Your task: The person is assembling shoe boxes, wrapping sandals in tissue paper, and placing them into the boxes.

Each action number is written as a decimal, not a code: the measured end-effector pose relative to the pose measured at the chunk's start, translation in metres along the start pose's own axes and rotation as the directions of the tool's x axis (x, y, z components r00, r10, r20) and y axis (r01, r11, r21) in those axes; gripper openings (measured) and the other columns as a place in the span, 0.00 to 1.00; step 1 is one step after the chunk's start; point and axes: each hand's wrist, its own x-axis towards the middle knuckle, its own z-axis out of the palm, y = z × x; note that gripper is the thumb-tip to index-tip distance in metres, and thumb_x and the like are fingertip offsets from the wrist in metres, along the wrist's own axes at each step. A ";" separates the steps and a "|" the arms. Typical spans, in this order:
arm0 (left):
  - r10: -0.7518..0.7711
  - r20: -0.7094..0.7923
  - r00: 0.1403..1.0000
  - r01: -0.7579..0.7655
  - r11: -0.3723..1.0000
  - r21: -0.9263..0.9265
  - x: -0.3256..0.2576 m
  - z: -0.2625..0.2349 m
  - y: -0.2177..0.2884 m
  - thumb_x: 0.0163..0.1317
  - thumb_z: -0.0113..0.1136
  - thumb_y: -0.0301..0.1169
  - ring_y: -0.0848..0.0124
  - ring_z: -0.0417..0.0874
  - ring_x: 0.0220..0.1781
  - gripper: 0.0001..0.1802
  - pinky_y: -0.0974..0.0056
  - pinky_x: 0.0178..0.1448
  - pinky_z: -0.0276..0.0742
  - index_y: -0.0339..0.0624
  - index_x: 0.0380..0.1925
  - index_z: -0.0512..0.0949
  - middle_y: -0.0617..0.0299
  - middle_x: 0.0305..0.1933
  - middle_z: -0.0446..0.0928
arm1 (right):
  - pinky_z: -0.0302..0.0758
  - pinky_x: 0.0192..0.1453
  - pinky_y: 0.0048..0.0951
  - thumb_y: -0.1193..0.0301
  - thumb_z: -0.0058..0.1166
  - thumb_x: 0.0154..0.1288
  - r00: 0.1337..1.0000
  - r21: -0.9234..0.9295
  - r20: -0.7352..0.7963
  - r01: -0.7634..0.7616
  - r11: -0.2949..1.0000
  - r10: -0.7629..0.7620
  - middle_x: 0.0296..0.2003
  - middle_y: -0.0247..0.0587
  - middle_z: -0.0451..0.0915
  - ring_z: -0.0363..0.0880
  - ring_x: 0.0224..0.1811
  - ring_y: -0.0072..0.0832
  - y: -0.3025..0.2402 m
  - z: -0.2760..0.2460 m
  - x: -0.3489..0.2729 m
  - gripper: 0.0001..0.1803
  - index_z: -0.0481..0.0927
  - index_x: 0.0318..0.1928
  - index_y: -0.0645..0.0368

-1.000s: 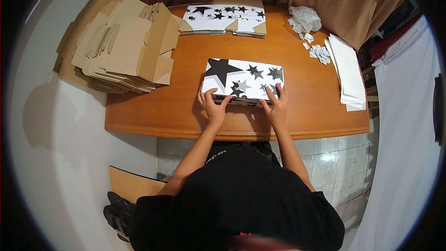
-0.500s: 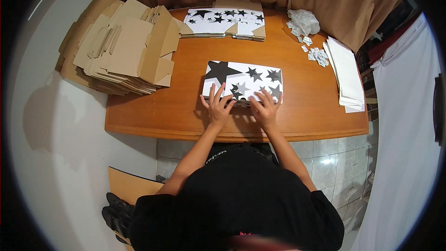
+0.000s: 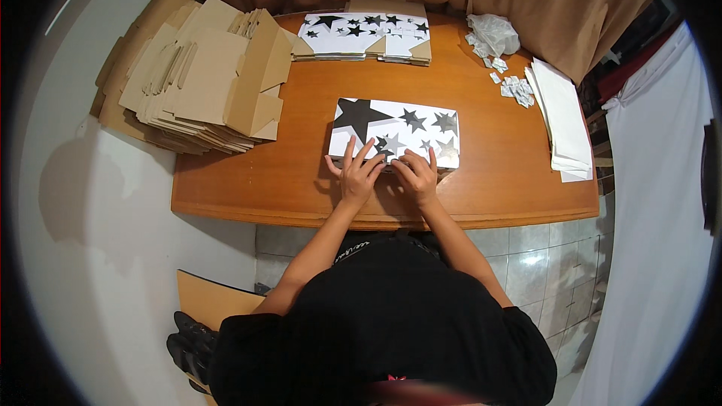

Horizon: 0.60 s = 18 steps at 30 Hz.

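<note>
A white cardboard box (image 3: 421, 126) printed with black and grey stars lies shut on the brown wooden table, its top facing up. My left hand (image 3: 356, 174) rests over the near edge toward the left, fingers spread on the lid and thumb pointing inward. At the middle of that same edge is my right hand (image 3: 418, 179), fingers apart, its thumb and fingertips touching the rim close to the left thumb. The hands partly hide the box's front side.
Stacked folded brown cardboard (image 3: 214, 79) stands at the left. Flat star-printed cartons (image 3: 342, 41) lie at the back of the table (image 3: 241, 188). To the right are small white packets (image 3: 516, 90), a clear plastic bag (image 3: 492, 34) and white sheets (image 3: 560, 124).
My right hand has slid left along the box's near edge, from the right part to the middle, closer to my left hand. The box stays nearly in place.
</note>
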 end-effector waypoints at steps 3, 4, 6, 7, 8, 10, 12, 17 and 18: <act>0.063 0.000 0.998 -0.063 0.998 0.013 0.003 -0.001 0.001 0.51 0.63 0.40 0.66 0.60 0.67 0.09 0.36 0.64 0.20 0.61 0.34 0.82 0.80 0.53 0.74 | 0.57 0.63 0.47 0.72 0.59 0.47 1.000 0.010 0.006 -0.022 1.000 0.022 0.33 0.30 0.76 0.78 0.43 0.27 0.001 0.003 -0.002 0.11 0.80 0.35 0.50; 0.093 0.001 0.996 -0.093 0.996 0.010 0.003 -0.002 0.002 0.51 0.63 0.40 0.68 0.62 0.66 0.09 0.36 0.64 0.20 0.62 0.34 0.82 0.81 0.51 0.75 | 0.60 0.62 0.47 0.73 0.59 0.47 1.000 0.013 0.003 -0.028 1.000 0.028 0.33 0.31 0.76 0.78 0.41 0.27 0.001 0.003 -0.002 0.10 0.80 0.34 0.51; 0.093 -0.009 0.996 -0.093 0.996 0.005 0.003 0.001 0.001 0.51 0.63 0.40 0.68 0.62 0.65 0.09 0.36 0.64 0.19 0.62 0.34 0.82 0.81 0.51 0.76 | 0.64 0.59 0.46 0.73 0.60 0.47 0.999 0.030 0.015 -0.053 0.998 0.052 0.33 0.33 0.76 0.78 0.40 0.29 0.001 0.003 -0.001 0.11 0.80 0.35 0.52; 0.092 -0.019 0.996 -0.092 0.996 0.001 0.003 0.002 0.000 0.51 0.63 0.40 0.68 0.63 0.65 0.09 0.36 0.64 0.19 0.62 0.33 0.82 0.81 0.50 0.76 | 0.67 0.56 0.45 0.73 0.60 0.46 0.997 0.048 0.026 -0.077 0.996 0.076 0.33 0.34 0.76 0.78 0.39 0.31 -0.001 0.001 0.001 0.11 0.79 0.35 0.53; 0.092 -0.020 0.996 -0.092 0.996 0.002 0.002 0.003 0.000 0.51 0.63 0.40 0.68 0.63 0.65 0.09 0.36 0.64 0.19 0.62 0.33 0.82 0.81 0.50 0.76 | 0.67 0.56 0.45 0.73 0.60 0.46 0.997 0.048 0.026 -0.076 0.996 0.075 0.33 0.34 0.76 0.78 0.39 0.31 -0.003 0.001 0.004 0.11 0.79 0.35 0.53; 0.044 -0.021 0.999 -0.045 0.998 -0.049 0.000 0.005 0.000 0.51 0.62 0.39 0.69 0.64 0.64 0.07 0.37 0.64 0.19 0.60 0.32 0.82 0.82 0.48 0.77 | 0.73 0.51 0.41 0.74 0.62 0.46 0.984 0.076 -0.028 -0.174 0.982 0.177 0.33 0.39 0.75 0.77 0.36 0.35 -0.007 0.000 0.011 0.13 0.78 0.36 0.54; 0.014 -0.016 1.000 -0.015 0.997 -0.074 0.000 0.008 0.001 0.51 0.62 0.39 0.69 0.65 0.63 0.06 0.37 0.64 0.19 0.59 0.31 0.82 0.82 0.47 0.77 | 0.73 0.48 0.39 0.74 0.62 0.46 0.974 0.097 0.008 -0.227 0.969 0.227 0.32 0.40 0.74 0.76 0.34 0.36 -0.009 -0.002 0.013 0.14 0.77 0.37 0.55; -0.025 -0.048 0.999 0.019 0.994 -0.112 0.000 0.012 0.000 0.51 0.62 0.37 0.70 0.68 0.60 0.04 0.37 0.64 0.20 0.58 0.28 0.82 0.81 0.43 0.78 | 0.74 0.39 0.36 0.74 0.61 0.45 0.924 0.098 0.152 -0.367 0.925 0.351 0.31 0.41 0.72 0.75 0.30 0.38 -0.018 -0.008 0.020 0.15 0.76 0.38 0.57; -0.025 -0.047 0.999 0.020 0.994 -0.104 -0.001 0.013 -0.001 0.50 0.63 0.38 0.70 0.68 0.60 0.05 0.37 0.64 0.21 0.57 0.28 0.82 0.81 0.44 0.78 | 0.73 0.39 0.37 0.73 0.61 0.46 0.920 0.109 0.185 -0.368 0.923 0.345 0.31 0.42 0.72 0.75 0.31 0.39 -0.018 -0.011 0.023 0.15 0.76 0.38 0.58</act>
